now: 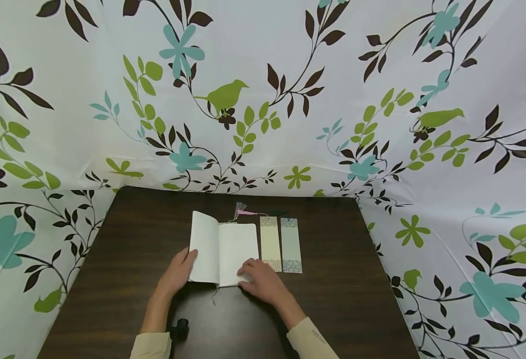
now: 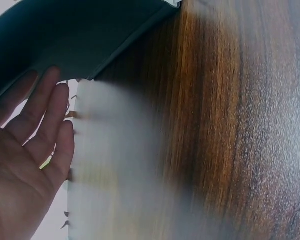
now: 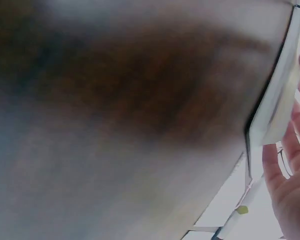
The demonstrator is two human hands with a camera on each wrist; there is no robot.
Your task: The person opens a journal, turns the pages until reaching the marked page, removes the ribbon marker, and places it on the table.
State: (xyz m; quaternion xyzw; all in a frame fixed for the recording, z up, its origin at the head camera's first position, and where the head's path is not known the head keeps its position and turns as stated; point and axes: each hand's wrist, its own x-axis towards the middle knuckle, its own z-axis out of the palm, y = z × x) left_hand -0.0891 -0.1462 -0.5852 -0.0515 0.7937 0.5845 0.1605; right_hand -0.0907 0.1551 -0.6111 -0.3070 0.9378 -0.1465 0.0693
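White paper, smooth and unmarked: an open notebook (image 1: pixel 239 249) with softly rounded corners, right half flat, left half raised and gently bowed. Wrapped outside in a dark blue-green cover (image 2: pixel 90 40), matte and curving upward in the left wrist view. At the notebook's left edge, left hand (image 1: pixel 175 274) clamped on it, thumb on the page side, fingers behind the cover. At the notebook's lower right corner, right hand (image 1: pixel 265 281) laid on the page, fingers loosely bent; impossible to tell whether pinching a leaf. Just right of the notebook, cream bookmark (image 1: pixel 270 242), and beside it pale blue-green bookmark (image 1: pixel 291 244), both slim flat rectangles with lacy printed bands. At the notebook's far edge, grey tassel (image 1: pixel 240 206), stringy and splayed, near pink tassel (image 1: pixel 246 213). Under the notebook, dark brown table (image 1: pixel 339 299), glossy, with streaky grain. Well beyond the notebook, creased white cloth (image 1: pixel 245 30) printed with leaves, flowers and birds.
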